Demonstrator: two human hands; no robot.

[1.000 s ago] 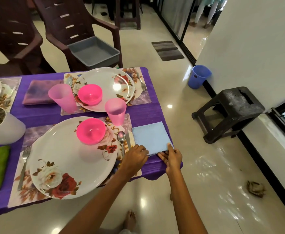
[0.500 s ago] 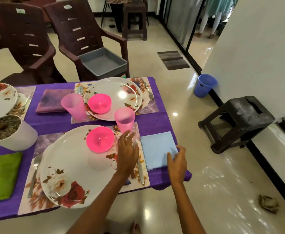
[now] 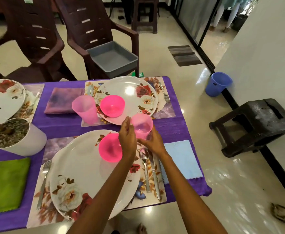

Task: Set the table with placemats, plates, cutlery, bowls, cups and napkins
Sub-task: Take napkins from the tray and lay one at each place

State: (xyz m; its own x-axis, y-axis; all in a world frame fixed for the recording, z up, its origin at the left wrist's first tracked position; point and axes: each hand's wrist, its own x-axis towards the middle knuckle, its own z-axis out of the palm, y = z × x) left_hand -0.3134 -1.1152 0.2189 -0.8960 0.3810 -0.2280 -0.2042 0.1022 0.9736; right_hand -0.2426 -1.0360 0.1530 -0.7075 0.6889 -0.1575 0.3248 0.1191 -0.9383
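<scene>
The head camera looked down on a table under a purple cloth point(image 3: 168, 130), where both hands met around a translucent pink cup point(image 3: 142, 126). The right hand point(image 3: 152, 141) curled round the cup's lower part from the near right side, and the left hand point(image 3: 127, 134) lay against its left wall with fingers fairly straight (whether the cup's base touched the table could not be told). The cup stood between the two place settings, just beyond the near setting's spoon point(image 3: 144, 163) and knife point(image 3: 155, 176), which lay side by side on the floral placemat point(image 3: 148, 188) to the right of the near plate point(image 3: 81, 173). A bright pink bowl point(image 3: 109, 148) sat on that plate's far edge, partly behind the left hand, and a fork point(image 3: 43, 181) lay to the plate's left. A light blue napkin point(image 3: 182, 159) lay flat on the cloth just right of the placemat. The far setting held a second floral plate point(image 3: 138, 95) with its own pink bowl point(image 3: 112, 106), a second pink cup point(image 3: 85, 109) and a purple napkin point(image 3: 64, 102) to its left. A green napkin point(image 3: 5, 184) and a white plant pot point(image 3: 25, 141) stood at the left. A grey tray point(image 3: 113, 59) rested on a brown chair point(image 3: 91, 31) beyond the table.
</scene>
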